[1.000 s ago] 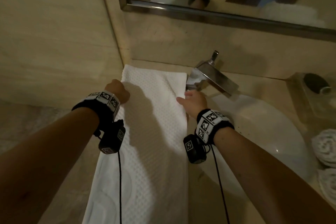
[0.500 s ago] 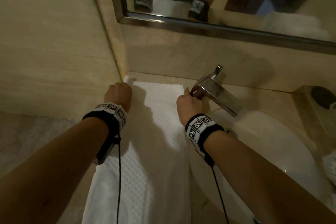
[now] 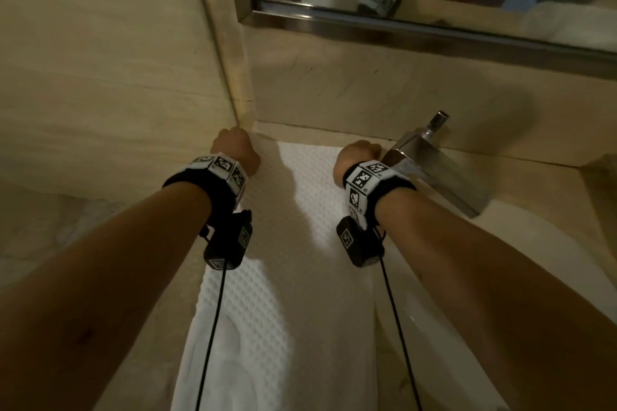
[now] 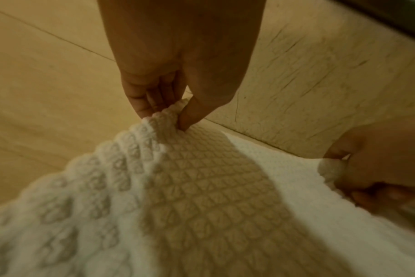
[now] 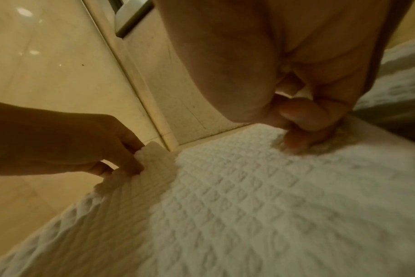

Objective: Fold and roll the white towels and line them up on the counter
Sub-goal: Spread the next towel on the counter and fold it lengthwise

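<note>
A long white waffle-weave towel (image 3: 267,304) lies folded in a strip on the beige counter, running from the back wall toward me. My left hand (image 3: 235,150) pinches its far left corner (image 4: 165,117) between thumb and fingers, slightly lifted. My right hand (image 3: 359,157) grips the far right corner (image 5: 303,142), with curled fingers pressing into the cloth beside the tap. In the left wrist view the right hand (image 4: 372,168) holds a bunched bit of towel edge. The right wrist view shows the left hand (image 5: 121,155) on its corner.
A chrome tap (image 3: 437,167) juts out just right of my right hand over the white basin (image 3: 551,277). The tiled side wall (image 3: 100,77) bounds the towel on the left, the back wall and mirror frame (image 3: 417,30) at the far end.
Both hands have moved forward along the towel edges to its far corners and closed on them. The right hand went from flat fingers to a curled grip.
</note>
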The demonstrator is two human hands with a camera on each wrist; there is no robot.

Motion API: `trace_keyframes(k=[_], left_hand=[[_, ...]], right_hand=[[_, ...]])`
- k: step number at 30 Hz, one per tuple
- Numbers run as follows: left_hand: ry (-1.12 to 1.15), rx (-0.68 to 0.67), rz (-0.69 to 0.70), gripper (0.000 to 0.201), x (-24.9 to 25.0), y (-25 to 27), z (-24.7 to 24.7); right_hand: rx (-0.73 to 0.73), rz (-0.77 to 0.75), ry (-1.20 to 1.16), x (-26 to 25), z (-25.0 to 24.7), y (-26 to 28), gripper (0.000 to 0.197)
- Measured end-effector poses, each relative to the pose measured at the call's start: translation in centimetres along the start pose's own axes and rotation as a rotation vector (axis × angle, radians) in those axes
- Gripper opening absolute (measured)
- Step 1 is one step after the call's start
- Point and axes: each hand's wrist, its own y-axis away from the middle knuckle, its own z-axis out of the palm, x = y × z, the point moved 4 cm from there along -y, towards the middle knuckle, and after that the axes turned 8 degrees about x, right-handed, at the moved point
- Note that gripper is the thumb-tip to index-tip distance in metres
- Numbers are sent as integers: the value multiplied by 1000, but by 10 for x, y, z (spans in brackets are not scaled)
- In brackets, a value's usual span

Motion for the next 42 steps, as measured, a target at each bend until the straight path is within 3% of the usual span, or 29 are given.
trace_keyframes(k=[3,8,10,14,20,25,28,31,32,33,34,36,39,42], left_hand=[[-46,13,33,36,1,-4,0],[-111,7,94,34,5,-10,-7],[-219,30,170,29,10,-7,-11],[-488,133,376,29,31,-1,-18],[-386,171,241,29,35,-18,-28],[-388,145,219,32,31,-24,-15],[-366,171,236,32,29,-27,-5],[-240,226,190,33,24,-27,1],[-200,251,173,36,22,-25,3],[-186,275,171,40,20,-22,4],[-202,290,193,44,20,-17,4],[-286,297,319,50,22,-3,4],[-429,194,549,45,32,28,15],[-486,7,464,56,27,60,40]], right_hand=[[-20,-92,28,3,-2,-4,34],[-25,-49,139,0,1,-7,39],[3,-21,178,-4,7,-10,44],[13,64,114,-6,1,-11,32],[93,217,-126,9,-5,-28,36],[200,357,-459,6,14,-46,40],[332,314,-504,5,9,-44,35],[286,232,-433,6,2,-37,32],[372,189,-428,9,-4,-33,32],[355,169,-421,7,-6,-29,34],[242,146,-393,4,-5,-24,37],[317,84,-361,-2,10,-15,35],[332,8,-609,-5,13,14,54],[266,-71,-641,-20,32,44,61]])
